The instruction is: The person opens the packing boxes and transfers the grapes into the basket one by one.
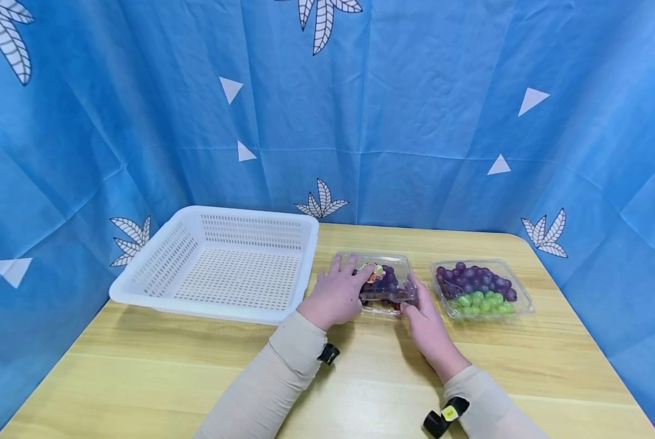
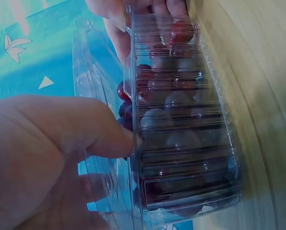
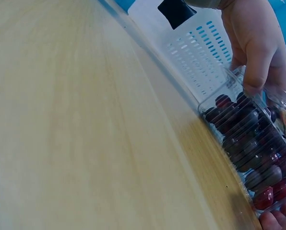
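Note:
A clear plastic clamshell box [image 1: 379,310] of dark red and purple grapes [image 3: 248,136] sits on the table between the hands. Its lid [image 2: 102,72] stands partly raised from the base, a gap showing along the front rim. Spread over the lid from the left is the left hand [image 1: 335,296]; its thumb [image 2: 104,127] is at the rim, with fingers behind the clear plastic, pinching the lid. The right hand [image 1: 428,329] grips the box's right end, thumb toward the front. A round coloured sticker [image 1: 378,272] lies on the lid, partly covered by fingers.
A white perforated plastic basket [image 1: 212,310] stands left of the hands. To the right, another clear box [image 1: 524,305] contains purple grapes [image 1: 475,278] and green grapes [image 1: 483,303]. A blue patterned curtain [image 1: 415,122] hangs behind the wooden table [image 1: 360,396].

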Demonstrator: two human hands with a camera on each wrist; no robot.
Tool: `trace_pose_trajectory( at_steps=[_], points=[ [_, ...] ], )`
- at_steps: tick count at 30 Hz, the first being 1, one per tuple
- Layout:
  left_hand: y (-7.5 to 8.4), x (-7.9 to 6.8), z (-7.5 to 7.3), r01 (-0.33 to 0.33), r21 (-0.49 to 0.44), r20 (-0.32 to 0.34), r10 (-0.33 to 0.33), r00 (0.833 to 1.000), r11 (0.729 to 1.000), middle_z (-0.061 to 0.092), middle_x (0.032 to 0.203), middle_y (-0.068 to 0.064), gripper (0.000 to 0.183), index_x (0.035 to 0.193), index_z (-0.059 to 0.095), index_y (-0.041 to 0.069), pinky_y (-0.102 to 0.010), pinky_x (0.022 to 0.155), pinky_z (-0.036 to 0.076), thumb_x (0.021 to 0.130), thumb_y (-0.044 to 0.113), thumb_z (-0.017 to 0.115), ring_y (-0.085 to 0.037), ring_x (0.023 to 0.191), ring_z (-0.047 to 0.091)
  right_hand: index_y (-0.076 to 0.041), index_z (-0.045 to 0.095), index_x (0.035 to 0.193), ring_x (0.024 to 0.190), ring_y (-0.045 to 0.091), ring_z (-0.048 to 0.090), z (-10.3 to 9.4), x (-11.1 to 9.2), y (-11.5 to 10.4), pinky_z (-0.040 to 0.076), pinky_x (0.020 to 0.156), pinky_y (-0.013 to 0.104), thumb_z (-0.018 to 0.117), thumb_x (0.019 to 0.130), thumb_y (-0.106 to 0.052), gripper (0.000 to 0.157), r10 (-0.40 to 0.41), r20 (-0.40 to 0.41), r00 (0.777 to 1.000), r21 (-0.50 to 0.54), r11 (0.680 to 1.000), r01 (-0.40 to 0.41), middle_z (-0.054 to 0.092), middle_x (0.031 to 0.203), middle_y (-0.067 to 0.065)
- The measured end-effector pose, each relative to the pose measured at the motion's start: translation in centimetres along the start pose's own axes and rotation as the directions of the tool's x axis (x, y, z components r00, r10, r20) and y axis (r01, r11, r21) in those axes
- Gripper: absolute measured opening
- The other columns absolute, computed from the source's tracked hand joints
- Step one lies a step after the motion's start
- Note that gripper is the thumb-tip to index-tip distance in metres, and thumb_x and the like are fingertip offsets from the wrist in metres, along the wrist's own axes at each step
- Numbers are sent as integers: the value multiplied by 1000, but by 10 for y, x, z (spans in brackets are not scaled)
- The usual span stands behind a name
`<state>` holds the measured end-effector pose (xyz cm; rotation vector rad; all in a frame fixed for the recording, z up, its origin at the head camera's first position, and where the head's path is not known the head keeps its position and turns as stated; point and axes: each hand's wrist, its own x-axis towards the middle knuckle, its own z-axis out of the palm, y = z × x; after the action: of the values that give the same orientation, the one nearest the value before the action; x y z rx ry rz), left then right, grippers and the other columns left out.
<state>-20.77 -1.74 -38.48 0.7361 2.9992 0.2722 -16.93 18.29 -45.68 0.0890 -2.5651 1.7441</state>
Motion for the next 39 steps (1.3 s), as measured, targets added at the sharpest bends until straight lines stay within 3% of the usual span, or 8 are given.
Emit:
trace_pose_trajectory(
  at_steps=[4, 6, 8, 12, 19, 27, 34, 39],
  points=[
    [0, -1, 1, -4, -23, 22, 5, 1000, 1000, 13, 155, -12, 83, 148, 29, 32, -39, 70, 53, 76, 7, 63, -39, 140, 3, -27, 12, 151, 139, 29, 15, 1, 0, 1, 14, 109, 55, 43, 96, -13, 64, -15, 9, 1000, 3, 1000, 15, 13, 155, 3],
    [0, -1, 1, -8, -15, 26, 9, 1000, 1000, 14, 155, -13, 82, 147, 30, 32, -27, 53, 49, 76, 5, 62, -40, 139, 4, -28, 11, 151, 139, 29, 15, 1, 0, 3, 14, 109, 55, 43, 96, -13, 65, -26, 13, 1000, -14, 1000, 26, 13, 155, 2],
    [0, -1, 2, -11, 4, 23, 11, 1000, 1000, 16, 154, -13, 80, 147, 30, 31, -23, 46, 43, 78, 5, 61, -41, 139, 6, -30, 10, 151, 140, 28, 14, 1, 1, 5, 13, 109, 55, 43, 97, -13, 65, -35, 16, 999, -23, 999, 36, 11, 155, 0],
    [2, -1, 2, -16, 40, 13, 15, 1000, 999, 20, 153, -14, 76, 147, 31, 30, -23, 41, 40, 81, 5, 59, -43, 138, 9, -30, 9, 151, 140, 28, 11, 0, 1, 7, 11, 110, 54, 42, 96, -13, 66, -63, 23, 998, -29, 998, 64, 10, 156, 0],
    [2, 0, 3, -26, 74, -5, 26, 1000, 997, 23, 151, -15, 72, 146, 32, 28, -27, 47, 46, 83, 7, 59, -45, 137, 13, -20, 12, 152, 140, 27, 12, -2, 0, 6, 11, 111, 51, 42, 97, -12, 63, -95, 36, 995, -12, 995, 96, 13, 155, 6],
    [2, 0, 4, -38, 109, -36, 42, 998, 993, 29, 149, -14, 68, 145, 37, 29, -38, 62, 54, 84, 7, 58, -45, 136, 16, -17, 13, 151, 140, 27, 11, -3, 0, 4, 10, 111, 50, 43, 97, -13, 63, -79, 32, 996, -24, 997, 80, 12, 155, 7],
    [3, 1, 5, -49, 132, -52, 56, 997, 990, 32, 148, -14, 59, 144, 38, 28, -51, 80, 51, 90, 11, 54, -45, 135, 19, -18, 14, 151, 140, 27, 11, -3, -1, 2, 10, 111, 51, 43, 97, -14, 62, -66, 26, 997, -30, 997, 67, 13, 155, 5],
    [2, 2, 2, -45, 139, -50, 53, 997, 989, 34, 147, -13, 66, 143, 38, 29, -53, 78, 51, 84, 11, 61, -46, 134, 22, -17, 15, 151, 140, 27, 14, -4, -1, 1, 13, 111, 50, 43, 96, -11, 62, -77, 29, 997, -39, 996, 78, 17, 154, 7]
  ],
)
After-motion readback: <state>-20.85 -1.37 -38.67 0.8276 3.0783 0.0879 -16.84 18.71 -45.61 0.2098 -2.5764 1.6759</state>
